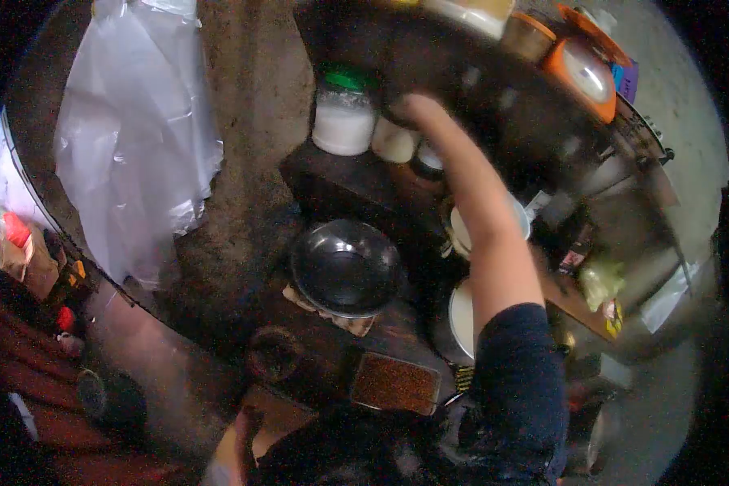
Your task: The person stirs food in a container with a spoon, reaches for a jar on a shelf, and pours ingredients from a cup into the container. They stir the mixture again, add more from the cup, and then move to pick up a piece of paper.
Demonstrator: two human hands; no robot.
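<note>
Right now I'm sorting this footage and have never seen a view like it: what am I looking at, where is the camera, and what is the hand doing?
There is one picture, from a camera worn on a person's head, looking down through a wide, rounded lens. The right hand reaches up to a dark shelf, touching or nearly touching small pale jars beside a white jar with a green lid; blur hides whether it grips anything. The left hand is out of view. Below stand a dark metal bowl and a tray of brown grains. A clear plastic bag hangs at left.
</note>
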